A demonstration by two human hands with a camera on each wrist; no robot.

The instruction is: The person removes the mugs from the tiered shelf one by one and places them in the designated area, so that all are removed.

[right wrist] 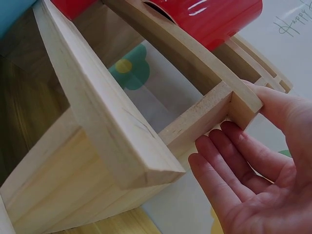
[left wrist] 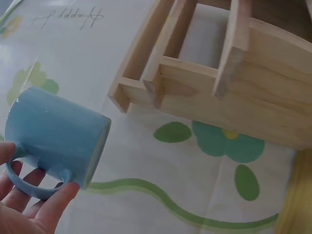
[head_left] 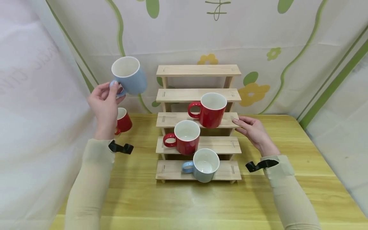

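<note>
My left hand (head_left: 104, 102) grips a light blue mug (head_left: 133, 81) by its handle, up in the air left of the wooden stepped rack (head_left: 169, 172). In the left wrist view the blue mug (left wrist: 56, 131) is tilted, fingers around its handle. My right hand (head_left: 254, 132) pinches the right end of the rack's middle step; in the right wrist view the thumb lies over the plank (right wrist: 195, 53) and the fingers curl under it. A red mug (head_left: 212, 115) stands on that step, another red mug (head_left: 187, 143) one step lower, and a light blue mug (head_left: 204, 172) on the lowest step, handles pointing left.
Another red mug (head_left: 124, 121) stands on the wooden table (head_left: 138, 198) behind my left wrist, partly hidden. The upper two steps of the rack carry no mugs. A white cloth (head_left: 184, 35) with printed flowers hangs behind the rack, and further cloth hangs on both sides.
</note>
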